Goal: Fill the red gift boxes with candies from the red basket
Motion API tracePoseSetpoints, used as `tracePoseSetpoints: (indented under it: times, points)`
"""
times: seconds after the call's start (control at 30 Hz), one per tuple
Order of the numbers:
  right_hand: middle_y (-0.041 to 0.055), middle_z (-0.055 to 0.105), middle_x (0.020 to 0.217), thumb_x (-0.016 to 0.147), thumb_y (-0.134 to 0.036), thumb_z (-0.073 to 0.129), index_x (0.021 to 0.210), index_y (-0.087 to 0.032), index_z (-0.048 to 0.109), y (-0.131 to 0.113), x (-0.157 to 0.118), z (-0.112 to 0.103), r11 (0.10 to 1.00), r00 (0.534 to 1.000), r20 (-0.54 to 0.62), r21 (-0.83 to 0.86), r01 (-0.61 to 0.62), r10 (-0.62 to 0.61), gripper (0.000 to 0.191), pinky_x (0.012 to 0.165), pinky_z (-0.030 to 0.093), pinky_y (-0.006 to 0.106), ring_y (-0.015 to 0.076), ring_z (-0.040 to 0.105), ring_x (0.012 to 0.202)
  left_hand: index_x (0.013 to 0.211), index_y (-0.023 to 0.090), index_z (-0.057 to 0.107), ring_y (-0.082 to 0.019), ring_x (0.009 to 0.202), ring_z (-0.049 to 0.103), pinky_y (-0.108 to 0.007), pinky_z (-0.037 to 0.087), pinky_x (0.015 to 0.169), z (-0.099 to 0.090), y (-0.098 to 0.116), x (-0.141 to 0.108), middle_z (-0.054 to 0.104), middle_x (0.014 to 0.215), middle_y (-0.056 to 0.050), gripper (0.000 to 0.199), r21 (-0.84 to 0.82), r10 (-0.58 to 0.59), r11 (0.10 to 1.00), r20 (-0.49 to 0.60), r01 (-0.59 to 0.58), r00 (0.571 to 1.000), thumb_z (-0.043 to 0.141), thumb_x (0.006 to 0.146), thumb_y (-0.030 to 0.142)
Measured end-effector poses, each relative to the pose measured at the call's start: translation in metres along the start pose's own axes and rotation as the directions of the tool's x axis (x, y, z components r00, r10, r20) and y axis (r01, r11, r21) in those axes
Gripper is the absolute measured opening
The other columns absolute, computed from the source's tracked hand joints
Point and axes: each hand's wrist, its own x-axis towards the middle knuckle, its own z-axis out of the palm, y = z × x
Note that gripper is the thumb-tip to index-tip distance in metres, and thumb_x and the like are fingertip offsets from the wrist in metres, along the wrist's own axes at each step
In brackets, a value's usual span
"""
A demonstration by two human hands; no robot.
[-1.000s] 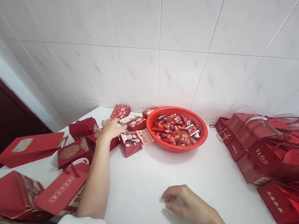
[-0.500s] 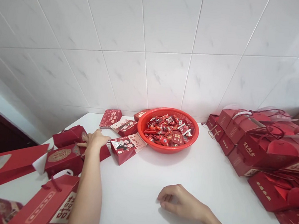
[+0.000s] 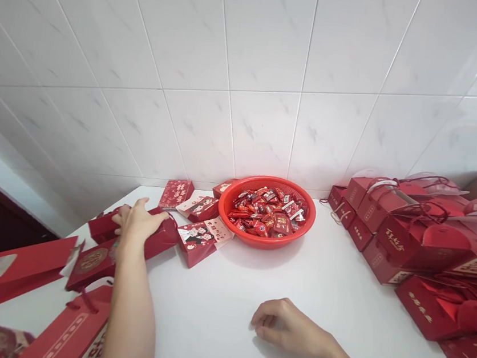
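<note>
My left hand [image 3: 138, 224] reaches to the left side of the table, fingers spread over a dark red gift box [image 3: 163, 238]; whether it touches the box is hard to tell. A red box with a gold round emblem [image 3: 93, 260] lies below the wrist, and another red box [image 3: 101, 228] sits left of the fingers. My right hand [image 3: 278, 321] rests on the white table [image 3: 214, 320], fingers loosely curled, with nothing visible in them. Beyond it stands a red plastic basket [image 3: 263, 242] of wrapped sweets [image 3: 260, 213].
Printed red boxes, one with cartoon figures [image 3: 197, 240], lie beside the basket. Stacked red gift boxes [image 3: 424, 243] fill the right side. At the left lie a red bag with an oval window [image 3: 16, 271] and a corded red bag [image 3: 70, 332]. A tiled wall [image 3: 261, 130] stands behind.
My left hand has lifted slightly and shifted left, its fingers spreading wider. More of the dark red box under it shows now. My right hand has stayed put. The view has tilted a little.
</note>
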Motion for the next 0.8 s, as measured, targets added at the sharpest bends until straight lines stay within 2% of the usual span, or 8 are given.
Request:
tracePoseSetpoints:
  times: [0.1, 0.2, 0.3, 0.4, 0.5, 0.6, 0.7, 0.8]
  points:
    - [0.0079, 0.074, 0.091, 0.082, -0.017, 0.059, 0.098, -0.015, 0.075, 0.001, 0.001, 0.001, 0.999, 1.000, -0.001, 0.032, 0.001, -0.001, 0.023, 0.076, 0.051, 0.028, 0.0190, 0.067, 0.082, 0.140, 0.025, 0.048, -0.045, 0.145, 0.026, -0.063, 0.029, 0.114, -0.021, 0.018, -0.018, 0.034, 0.156, -0.013, 0.073, -0.218, 0.154, 0.960, -0.122, -0.177, 0.981, 0.070, 0.073, 0.044]
    - [0.0069, 0.072, 0.086, 0.088, -0.030, 0.061, 0.103, -0.015, 0.071, 0.002, 0.004, 0.002, 0.993, 0.999, -0.034, 0.118, 0.011, -0.007, 0.023, 0.074, 0.051, 0.030, 0.0181, 0.066, 0.077, 0.143, 0.030, 0.044, -0.039, 0.144, 0.035, -0.055, 0.035, 0.116, -0.027, 0.036, -0.038, 0.040, 0.156, -0.007, 0.079, -0.592, 0.466, 0.699, -0.047, -0.400, 0.884, 0.075, 0.071, 0.041]
    - [0.0093, 0.068, 0.101, 0.092, -0.051, 0.058, 0.122, -0.019, 0.059, 0.001, 0.005, -0.002, 0.946, 0.992, -0.117, 0.317, 0.073, -0.038, 0.045, 0.075, 0.053, 0.034, 0.0171, 0.067, 0.074, 0.146, 0.031, 0.041, -0.035, 0.146, 0.035, -0.047, 0.040, 0.115, -0.017, 0.054, -0.056, 0.038, 0.158, -0.009, 0.085, -0.817, 0.770, 0.365, -0.005, -0.447, 0.638, 0.080, 0.070, 0.033]
    - [0.0142, 0.059, 0.125, 0.089, -0.065, 0.055, 0.139, -0.027, 0.043, 0.000, 0.004, -0.011, 0.852, 0.965, -0.243, 0.482, 0.207, -0.097, 0.064, 0.074, 0.055, 0.039, 0.0192, 0.069, 0.079, 0.147, 0.035, 0.041, -0.033, 0.149, 0.030, -0.046, 0.039, 0.116, -0.001, 0.073, -0.075, 0.027, 0.164, -0.007, 0.084, -0.881, 0.924, 0.185, 0.005, -0.435, 0.383, 0.080, 0.073, 0.028]
    - [0.0165, 0.049, 0.140, 0.086, -0.070, 0.056, 0.146, -0.032, 0.035, -0.003, -0.001, -0.022, 0.805, 0.920, -0.358, 0.491, 0.333, -0.161, 0.074, 0.076, 0.056, 0.042, 0.0220, 0.070, 0.087, 0.150, 0.037, 0.038, -0.034, 0.153, 0.020, -0.049, 0.030, 0.121, 0.015, 0.089, -0.092, 0.018, 0.167, -0.005, 0.090, -0.864, 0.975, 0.162, 0.065, -0.477, 0.213, 0.081, 0.072, 0.026]
    - [0.0156, 0.048, 0.144, 0.083, -0.072, 0.059, 0.147, -0.032, 0.033, -0.006, -0.005, -0.027, 0.813, 0.887, -0.436, 0.456, 0.362, -0.150, 0.080, 0.084, 0.055, 0.043, 0.0236, 0.068, 0.096, 0.152, 0.039, 0.036, -0.034, 0.154, 0.015, -0.050, 0.025, 0.123, 0.028, 0.101, -0.109, 0.010, 0.169, -0.002, 0.092, -0.808, 0.974, 0.225, 0.207, -0.545, 0.095, 0.080, 0.072, 0.022]
    - [0.0137, 0.050, 0.140, 0.085, -0.064, 0.063, 0.144, -0.031, 0.034, -0.006, -0.005, -0.027, 0.828, 0.862, -0.499, 0.447, 0.338, -0.083, 0.074, 0.088, 0.054, 0.042, 0.0233, 0.066, 0.101, 0.151, 0.042, 0.037, -0.034, 0.153, 0.018, -0.047, 0.029, 0.122, 0.036, 0.109, -0.122, 0.004, 0.170, 0.001, 0.095, -0.728, 0.915, 0.349, 0.402, -0.590, 0.045, 0.078, 0.070, 0.018]
    - [0.0124, 0.057, 0.131, 0.087, -0.059, 0.062, 0.137, -0.029, 0.041, -0.003, -0.003, -0.028, 0.868, 0.802, -0.598, 0.393, 0.303, -0.009, 0.062, 0.083, 0.056, 0.040, 0.0220, 0.067, 0.093, 0.150, 0.043, 0.039, -0.036, 0.152, 0.020, -0.045, 0.033, 0.119, 0.039, 0.114, -0.129, 0.003, 0.169, 0.002, 0.094, -0.641, 0.847, 0.438, 0.530, -0.631, 0.050, 0.078, 0.068, 0.018]
